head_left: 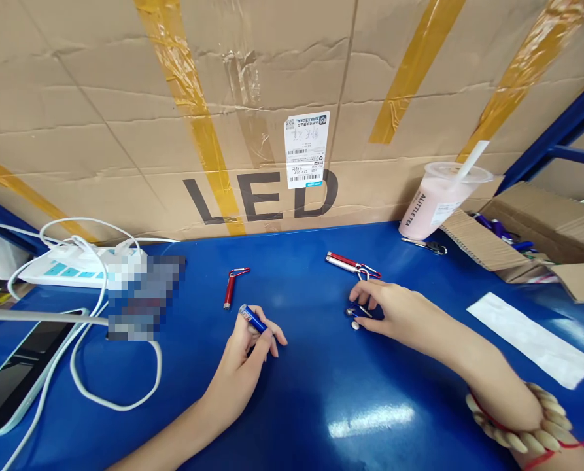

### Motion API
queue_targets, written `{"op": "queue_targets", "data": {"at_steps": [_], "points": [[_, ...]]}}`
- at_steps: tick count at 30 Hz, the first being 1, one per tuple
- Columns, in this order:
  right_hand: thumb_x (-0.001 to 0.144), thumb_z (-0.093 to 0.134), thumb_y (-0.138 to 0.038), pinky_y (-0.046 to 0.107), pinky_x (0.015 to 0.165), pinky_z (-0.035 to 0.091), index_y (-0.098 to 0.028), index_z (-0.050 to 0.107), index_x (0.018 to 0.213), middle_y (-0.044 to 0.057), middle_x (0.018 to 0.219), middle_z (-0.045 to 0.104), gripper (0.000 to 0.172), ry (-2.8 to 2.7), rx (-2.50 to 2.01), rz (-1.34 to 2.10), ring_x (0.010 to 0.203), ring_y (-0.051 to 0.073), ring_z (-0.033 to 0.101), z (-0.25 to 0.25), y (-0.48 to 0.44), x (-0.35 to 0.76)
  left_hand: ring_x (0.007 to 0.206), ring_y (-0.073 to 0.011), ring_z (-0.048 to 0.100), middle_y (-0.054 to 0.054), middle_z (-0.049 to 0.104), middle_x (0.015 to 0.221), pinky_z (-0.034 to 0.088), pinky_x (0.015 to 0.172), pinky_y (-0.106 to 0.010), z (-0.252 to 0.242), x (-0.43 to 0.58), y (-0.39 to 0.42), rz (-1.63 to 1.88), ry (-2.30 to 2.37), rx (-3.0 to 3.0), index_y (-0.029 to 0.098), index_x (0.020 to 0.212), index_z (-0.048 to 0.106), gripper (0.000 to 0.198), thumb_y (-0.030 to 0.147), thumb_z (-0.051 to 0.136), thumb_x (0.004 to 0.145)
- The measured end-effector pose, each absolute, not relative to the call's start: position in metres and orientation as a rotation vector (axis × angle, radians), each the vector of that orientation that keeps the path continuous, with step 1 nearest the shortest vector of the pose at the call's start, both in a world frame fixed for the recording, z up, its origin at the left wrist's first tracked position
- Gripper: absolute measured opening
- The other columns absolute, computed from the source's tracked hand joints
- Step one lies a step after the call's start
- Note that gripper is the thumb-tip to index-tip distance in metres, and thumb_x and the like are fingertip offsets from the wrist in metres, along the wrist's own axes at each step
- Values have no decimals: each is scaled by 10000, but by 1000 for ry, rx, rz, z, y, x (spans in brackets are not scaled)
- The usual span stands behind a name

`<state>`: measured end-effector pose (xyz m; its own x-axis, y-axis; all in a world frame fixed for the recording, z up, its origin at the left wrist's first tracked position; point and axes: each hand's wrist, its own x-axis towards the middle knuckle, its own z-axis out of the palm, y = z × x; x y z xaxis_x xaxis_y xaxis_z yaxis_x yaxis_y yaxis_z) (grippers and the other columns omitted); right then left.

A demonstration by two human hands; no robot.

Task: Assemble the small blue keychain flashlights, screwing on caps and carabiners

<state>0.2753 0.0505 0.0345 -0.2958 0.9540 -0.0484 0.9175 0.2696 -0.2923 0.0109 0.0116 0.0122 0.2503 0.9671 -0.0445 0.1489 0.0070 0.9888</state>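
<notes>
My left hand (255, 340) is closed around a small blue metal flashlight tube (252, 318), its printed end tilted up and to the left. To the right, my right hand (377, 307) curves its fingers and thumb around a small blue-and-silver part (354, 312) at the tabletop. Just below that thumb lies a round silver button cell (355, 325). A red mini flashlight (229, 291) with a carabiner clip rests beyond my left hand. Beyond my right hand, a red mini flashlight (339, 260) and a silver mini flashlight (341, 263) lie side by side with their clips.
A large cardboard box (252, 131) stands along the back of the blue table (301, 405). At right are a pink drink cup (431, 203), keys (426, 246), an open carton (498, 242) and a white paper strip (530, 337). A power strip (70, 268), white cables and phone (27, 373) occupy the left.
</notes>
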Motion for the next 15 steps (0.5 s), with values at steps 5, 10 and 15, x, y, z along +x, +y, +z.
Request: {"op": "queue_targets", "data": {"at_steps": [5,10,15], "points": [[715,626,-87,201,575,425,-238,634,995,-29,842,641,318,-2376,-1979,428,722,125,618,38,52,273,664,-117,488,-16,571,823,385,630,-263,17,13,11,913,1138,1411,199,929,322,108,299,360,942],[774,612,-146,195,543,422,-231,680,875,-29,805,662,149,-2399,-1945,391,691,129,635,39,54,264,662,-112,487,-13,553,820,395,644,-262,19,13,9,904,1132,1400,195,933,317,109,276,388,921],[880,501,-308,201,499,445,-228,674,883,-17,732,660,190,-2232,-1547,366,554,116,608,31,51,251,662,-112,475,-12,544,824,398,663,-269,21,11,6,898,1130,1420,198,910,315,120,274,406,920]]}}
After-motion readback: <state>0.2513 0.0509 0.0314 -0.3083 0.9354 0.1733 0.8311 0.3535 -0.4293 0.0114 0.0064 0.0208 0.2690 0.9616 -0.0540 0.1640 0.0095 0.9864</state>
